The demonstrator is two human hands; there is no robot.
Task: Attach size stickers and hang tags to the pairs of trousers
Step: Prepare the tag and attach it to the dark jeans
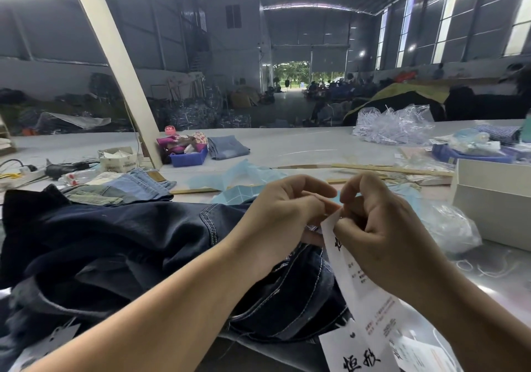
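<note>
1. I see both hands meeting just above the waist end of a pair of dark navy trousers (120,245), which lie crumpled across the near part of the grey table (301,144).
2. My left hand (283,213) has its fingers curled in, thumb and forefinger tips brought together at the top edge of a white hang tag (365,291). It seems to pinch something tiny there, perhaps a tag string, but I cannot tell what.
3. My right hand (382,225) is curled too, its thumb and fingers gripping the upper end of the same hang tag; the long white card droops down from that grip towards me, black characters and small red print on it.
4. More white tags (353,354) lie on the table at the near edge, just beside the trousers' waistband.
5. A further tag (57,340) shows at lower left on the dark cloth.
6. Beyond the hands lie pale blue plastic bags (244,176), folded light denim (140,184), a blue bin (188,157), a white box (494,199) to the right, and a heap of clear plastic fasteners (393,125) well apart at the far side.
</note>
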